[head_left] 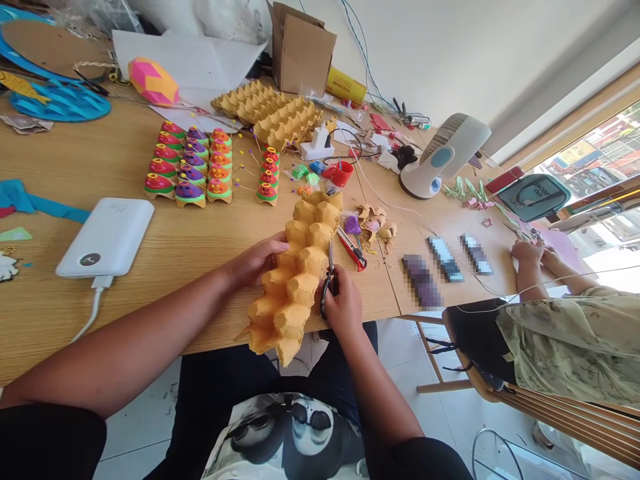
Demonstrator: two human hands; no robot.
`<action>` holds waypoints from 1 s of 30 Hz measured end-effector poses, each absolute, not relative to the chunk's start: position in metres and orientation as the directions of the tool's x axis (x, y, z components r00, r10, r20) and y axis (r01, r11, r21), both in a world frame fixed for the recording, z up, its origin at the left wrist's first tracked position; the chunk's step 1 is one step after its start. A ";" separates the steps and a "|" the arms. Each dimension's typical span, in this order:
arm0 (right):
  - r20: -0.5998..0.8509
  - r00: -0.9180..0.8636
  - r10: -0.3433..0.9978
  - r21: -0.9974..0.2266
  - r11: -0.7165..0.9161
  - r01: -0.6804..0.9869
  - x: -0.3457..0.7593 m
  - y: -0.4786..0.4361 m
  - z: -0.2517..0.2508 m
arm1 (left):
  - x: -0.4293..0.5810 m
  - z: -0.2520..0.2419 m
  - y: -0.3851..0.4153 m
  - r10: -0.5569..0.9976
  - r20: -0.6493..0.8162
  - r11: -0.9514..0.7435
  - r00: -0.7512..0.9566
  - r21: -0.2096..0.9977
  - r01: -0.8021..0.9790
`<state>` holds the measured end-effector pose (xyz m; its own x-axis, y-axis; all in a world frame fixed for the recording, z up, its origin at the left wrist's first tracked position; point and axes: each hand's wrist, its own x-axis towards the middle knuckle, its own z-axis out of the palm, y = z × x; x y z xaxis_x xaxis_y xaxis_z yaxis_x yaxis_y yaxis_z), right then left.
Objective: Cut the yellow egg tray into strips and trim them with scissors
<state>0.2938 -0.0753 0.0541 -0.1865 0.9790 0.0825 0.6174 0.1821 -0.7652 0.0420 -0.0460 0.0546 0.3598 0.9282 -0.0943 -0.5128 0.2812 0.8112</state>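
Observation:
A yellow egg carton (295,280) lies bottom side up across the table's front edge, its cones pointing upward. My left hand (257,260) grips its left side, fingers curled over the cones. My right hand (341,307) is closed on a pair of dark scissors (329,277) whose blades point up along the carton's right edge. A red utility knife (353,248) rests just right of the scissors.
Rows of painted carton cups (190,170) stand behind. Stacked egg cartons (270,113), a white power bank (107,237), a small fan (440,157) and paper scraps sit on the wooden table (150,267). Another person's hands (533,253) work at the right.

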 end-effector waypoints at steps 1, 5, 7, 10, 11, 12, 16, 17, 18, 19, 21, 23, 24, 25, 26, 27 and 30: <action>0.089 -0.181 0.979 -0.764 0.184 0.618 0.293 -0.076 0.054 | 0.042 0.055 -0.046 0.932 -0.100 0.277 0.348 0.816 -0.507; 0.104 -0.168 0.980 -0.758 0.187 0.625 0.292 -0.077 0.053 | 0.043 0.057 -0.047 0.942 -0.100 0.259 0.321 0.824 -0.503; 0.101 -0.169 0.980 -0.752 0.186 0.632 0.292 -0.077 0.053 | 0.043 0.056 -0.046 0.943 -0.096 0.254 0.319 0.826 -0.503; 0.098 -0.180 0.979 -0.745 0.192 0.639 0.293 -0.076 0.052 | 0.043 0.054 -0.045 0.942 -0.084 0.246 0.325 0.831 -0.499; 0.098 -0.184 0.978 -0.743 0.195 0.641 0.293 -0.075 0.051 | 0.043 0.054 -0.045 0.942 -0.078 0.243 0.328 0.832 -0.499; 0.098 -0.185 0.978 -0.740 0.196 0.644 0.293 -0.075 0.051 | 0.043 0.054 -0.045 0.942 -0.071 0.237 0.329 0.833 -0.500; 0.099 -0.179 0.979 -0.736 0.193 0.649 0.294 -0.073 0.047 | 0.044 0.055 -0.045 0.939 -0.048 0.226 0.339 0.830 -0.509; 0.098 -0.177 0.979 -0.739 0.191 0.647 0.295 -0.072 0.046 | 0.044 0.056 -0.045 0.938 -0.053 0.233 0.342 0.827 -0.512; 0.097 -0.176 0.980 -0.742 0.189 0.643 0.295 -0.071 0.044 | 0.044 0.056 -0.045 0.937 -0.061 0.242 0.343 0.823 -0.514; 0.096 -0.173 0.980 -0.748 0.186 0.638 0.295 -0.071 0.043 | 0.044 0.056 -0.046 0.936 -0.071 0.251 0.344 0.819 -0.516; 0.096 -0.165 0.982 -0.757 0.180 0.628 0.296 -0.070 0.041 | 0.044 0.055 -0.046 0.935 -0.083 0.263 0.344 0.812 -0.520; 0.098 -0.156 0.983 -0.764 0.175 0.621 0.297 -0.069 0.039 | 0.045 0.054 -0.047 0.937 -0.081 0.263 0.341 0.805 -0.532; 0.099 -0.155 0.983 -0.767 0.175 0.617 0.297 -0.069 0.038 | 0.045 0.053 -0.047 0.938 -0.074 0.259 0.340 0.800 -0.540; 0.101 -0.156 0.983 -0.770 0.176 0.613 0.297 -0.069 0.038 | 0.045 0.053 -0.047 0.938 -0.064 0.254 0.341 0.796 -0.549; 0.104 -0.158 0.982 -0.773 0.180 0.608 0.297 -0.069 0.037 | 0.045 0.053 -0.047 0.938 -0.050 0.247 0.344 0.793 -0.557; 0.109 -0.160 0.981 -0.776 0.185 0.603 0.297 -0.069 0.037 | 0.045 0.052 -0.047 0.937 -0.038 0.240 0.346 0.790 -0.564; 0.118 -0.172 0.978 -0.768 0.199 0.609 0.298 -0.069 0.037 | 0.042 0.052 -0.045 0.945 -0.031 0.224 0.325 0.786 -0.576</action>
